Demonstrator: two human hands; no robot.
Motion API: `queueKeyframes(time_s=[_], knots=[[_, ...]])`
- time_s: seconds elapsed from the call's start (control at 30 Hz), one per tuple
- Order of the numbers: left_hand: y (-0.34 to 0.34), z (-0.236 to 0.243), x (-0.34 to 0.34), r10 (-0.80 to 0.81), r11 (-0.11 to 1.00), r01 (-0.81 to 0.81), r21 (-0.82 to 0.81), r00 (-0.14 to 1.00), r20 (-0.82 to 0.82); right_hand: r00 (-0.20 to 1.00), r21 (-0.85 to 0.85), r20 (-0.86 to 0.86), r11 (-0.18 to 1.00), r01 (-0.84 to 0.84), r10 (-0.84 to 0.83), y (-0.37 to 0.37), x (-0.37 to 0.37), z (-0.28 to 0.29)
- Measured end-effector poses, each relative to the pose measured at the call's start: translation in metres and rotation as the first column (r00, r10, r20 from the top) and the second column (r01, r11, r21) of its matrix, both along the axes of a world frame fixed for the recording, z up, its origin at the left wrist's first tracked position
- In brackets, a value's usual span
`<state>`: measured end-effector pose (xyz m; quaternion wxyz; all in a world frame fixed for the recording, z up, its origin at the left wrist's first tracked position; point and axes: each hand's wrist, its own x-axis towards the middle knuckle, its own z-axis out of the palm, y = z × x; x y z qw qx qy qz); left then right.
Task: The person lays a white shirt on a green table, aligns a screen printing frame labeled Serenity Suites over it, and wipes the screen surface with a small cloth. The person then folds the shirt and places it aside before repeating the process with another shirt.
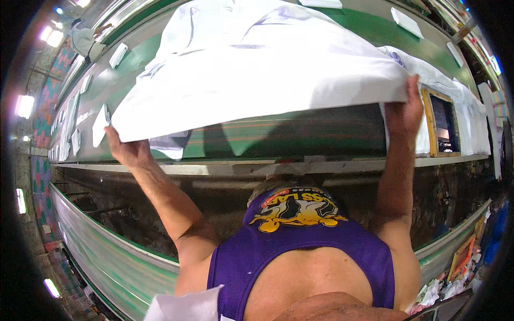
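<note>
A large white cloth [257, 80] stretches between my two hands over a long green table [235, 144]. My left hand [130, 150] is closed on the cloth's near left corner. At the near right corner my right hand [407, 109] grips the same edge, its thumb up along the side. That near edge hangs taut above the tabletop and casts a shadow on it, while the far part of the cloth lies in soft folds. Under the edge, beside my left hand, a smaller white piece [170, 145] shows on the table.
Right of my right hand, a wood-framed screen [428, 123] leans on more white cloth [471, 115]. Flat white pieces [407, 22] lie spaced along the table. Another person [85, 43] stands at the far left. Behind me runs a second long table [107, 251], with rags [431, 291] at the lower right.
</note>
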<state>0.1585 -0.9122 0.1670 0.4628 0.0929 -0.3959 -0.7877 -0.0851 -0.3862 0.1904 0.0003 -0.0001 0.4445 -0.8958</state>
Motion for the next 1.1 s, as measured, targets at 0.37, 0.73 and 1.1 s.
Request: queueKeyframes(time_s=[0.37, 0.73, 1.1], knots=[[0.015, 0.0, 0.137, 0.773, 0.628, -0.76, -0.169, 0.635, 0.018, 0.57, 0.559, -0.789, 0.651, 0.513, 0.229, 0.299, 0.07, 0.046], [-0.057, -0.039, -0.211, -0.3, 0.932, 0.357, -0.061, 0.855, 0.422, 0.993, 0.699, -0.09, 0.715, 0.009, 0.075, 0.066, -0.215, -0.026], [-0.091, 0.213, -0.319, 0.007, 0.82, 0.02, -0.572, 0.999, 0.046, 0.797, 0.49, -0.602, 0.761, 0.425, -0.057, -0.068, -0.36, 0.209]])
